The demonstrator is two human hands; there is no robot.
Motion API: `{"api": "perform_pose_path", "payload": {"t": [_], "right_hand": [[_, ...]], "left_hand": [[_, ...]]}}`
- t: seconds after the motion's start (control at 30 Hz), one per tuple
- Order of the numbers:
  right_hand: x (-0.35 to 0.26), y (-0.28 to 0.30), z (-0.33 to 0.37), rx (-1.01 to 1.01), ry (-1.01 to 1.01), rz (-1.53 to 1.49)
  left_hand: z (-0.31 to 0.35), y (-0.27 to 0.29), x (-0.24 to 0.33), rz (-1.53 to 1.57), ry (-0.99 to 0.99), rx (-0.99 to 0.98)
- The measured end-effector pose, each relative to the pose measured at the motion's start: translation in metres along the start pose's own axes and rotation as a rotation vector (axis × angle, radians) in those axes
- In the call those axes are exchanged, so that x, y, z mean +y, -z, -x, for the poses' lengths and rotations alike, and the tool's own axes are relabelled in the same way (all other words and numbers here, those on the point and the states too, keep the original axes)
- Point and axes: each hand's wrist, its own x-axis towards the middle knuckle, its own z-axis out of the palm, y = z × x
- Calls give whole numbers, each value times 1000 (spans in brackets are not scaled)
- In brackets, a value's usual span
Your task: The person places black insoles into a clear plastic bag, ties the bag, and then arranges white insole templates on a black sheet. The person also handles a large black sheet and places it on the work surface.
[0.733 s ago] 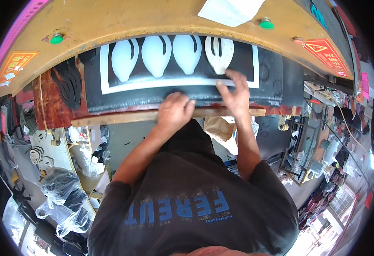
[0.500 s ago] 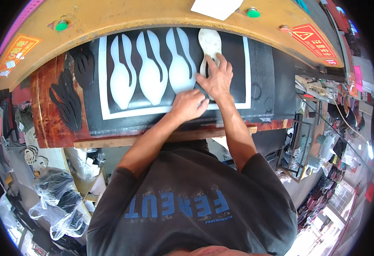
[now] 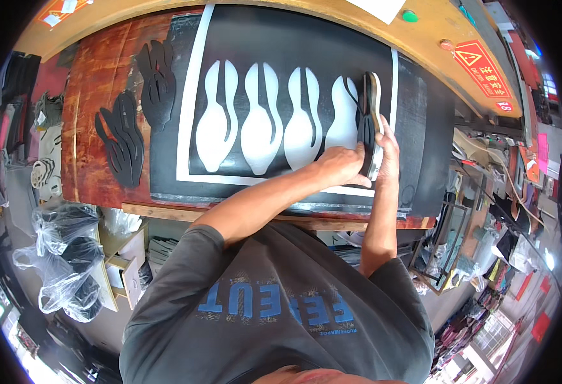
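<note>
My right hand (image 3: 388,150) grips the pale-backed cutting die (image 3: 377,96) and holds it tipped up on its long edge. A black forked cut-out piece (image 3: 366,125) shows along the die's left face. My left hand (image 3: 342,165) is closed at the lower end of that piece, its thumb low beside the die; the fingertips are partly hidden. Beneath lies a black sheet (image 3: 281,38) with several sole-shaped, forked openings through which white shows. The rightmost opening (image 3: 343,125) is partly covered by my left hand and the die.
Two stacks of black forked pieces, one nearer (image 3: 122,144) and one farther (image 3: 159,83), lie left of the sheet. A yellow machine beam (image 3: 281,8) with a green button (image 3: 410,16) spans the far side. Clear plastic bags (image 3: 69,256) stand at the lower left.
The die, flat on the sheet before, is now lifted and tipped on edge with the black piece in it. A fourth white opening is uncovered. The view has shifted, showing more of the sheet.
</note>
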Motion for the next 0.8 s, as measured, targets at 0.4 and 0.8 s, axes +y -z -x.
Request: {"api": "perform_pose_path", "payload": {"t": [0.4, 0.8], "right_hand": [[-4, 29, 20, 188, 385, 726], [28, 20, -19, 310, 495, 1611]], "left_hand": [[410, 150, -136, 452, 1093, 1126], [432, 143, -170, 412, 1278, 1057]]}}
